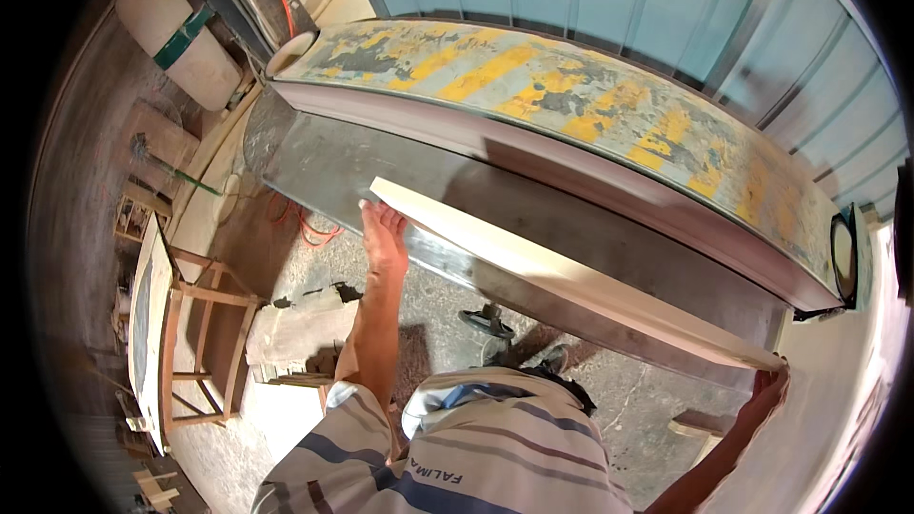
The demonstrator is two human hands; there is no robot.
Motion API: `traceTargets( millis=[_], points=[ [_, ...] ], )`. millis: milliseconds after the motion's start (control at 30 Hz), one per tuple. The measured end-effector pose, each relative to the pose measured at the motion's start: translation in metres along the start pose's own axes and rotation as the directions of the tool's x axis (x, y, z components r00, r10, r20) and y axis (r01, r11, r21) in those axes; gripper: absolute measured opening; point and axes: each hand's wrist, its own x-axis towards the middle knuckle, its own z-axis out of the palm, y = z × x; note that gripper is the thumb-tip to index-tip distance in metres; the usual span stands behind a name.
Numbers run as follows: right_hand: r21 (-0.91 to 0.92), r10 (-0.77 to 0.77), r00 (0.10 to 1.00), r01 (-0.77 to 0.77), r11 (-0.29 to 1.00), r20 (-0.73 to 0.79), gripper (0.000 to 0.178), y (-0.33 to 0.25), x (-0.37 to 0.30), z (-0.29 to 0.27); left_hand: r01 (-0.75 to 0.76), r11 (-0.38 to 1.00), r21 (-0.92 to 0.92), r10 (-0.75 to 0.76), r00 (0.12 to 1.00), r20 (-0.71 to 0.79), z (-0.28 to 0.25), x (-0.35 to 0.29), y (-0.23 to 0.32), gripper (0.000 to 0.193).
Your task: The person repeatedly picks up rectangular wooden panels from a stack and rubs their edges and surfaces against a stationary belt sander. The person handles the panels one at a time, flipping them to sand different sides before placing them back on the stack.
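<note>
Presently, a long pale wooden board (533,257) extends lengthwise over the dark metal counter (381,154); whether it rests there or is held just above cannot be determined. Left hand (385,233): fingers fairly straight, touching the board near its left end; firmness of grip cannot be told. Right hand (769,386): partly hidden, fingers curled around the opposite end. Beyond the board, and apart from it, stands a pinkish band (419,124) beneath a worn, yellow-striped cover (505,71).
</note>
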Motion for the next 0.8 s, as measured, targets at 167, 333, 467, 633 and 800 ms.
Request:
traceTargets(
  millis=[167, 333, 467, 633, 800],
  points=[
    [-0.005, -0.01, 1.0, 0.01, 1.0, 0.004, 0.042, 0.008, 0.005, -0.002, -0.163, 0.976, 0.146, 0.14, 0.977, 0.159, 0.025, -0.033, 0.042, 0.073],
    [0.04, 0.024, 1.0, -0.024, 0.999, -0.002, 0.037, 0.009, 0.011, -0.007, -0.441, 0.649, 0.62, 0.238, 0.892, 0.384, 0.038, -0.032, 0.037, 0.057],
    [0.005, -0.103, 0.982, 0.104, 0.995, 0.16, 0.041, 0.011, -0.003, -0.009, -0.171, 0.956, 0.24, 0.114, 0.966, 0.234, -0.018, 0.035, 0.028, 0.04],
    [-0.219, -0.055, 0.998, 0.054, 0.974, 0.004, 0.036, -0.01, -0.026, 0.039, -0.179, 0.901, 0.396, 0.126, 0.98, 0.156, 0.008, 0.006, 0.06, 0.055],
    [0.245, 0.008, 0.999, -0.018, 0.969, 0.04, 0.044, 0.006, -0.012, 0.005, -0.129, 0.928, 0.35, 0.089, 0.988, 0.13, 0.023, 0.004, 0.049, 0.062]
  ],
)
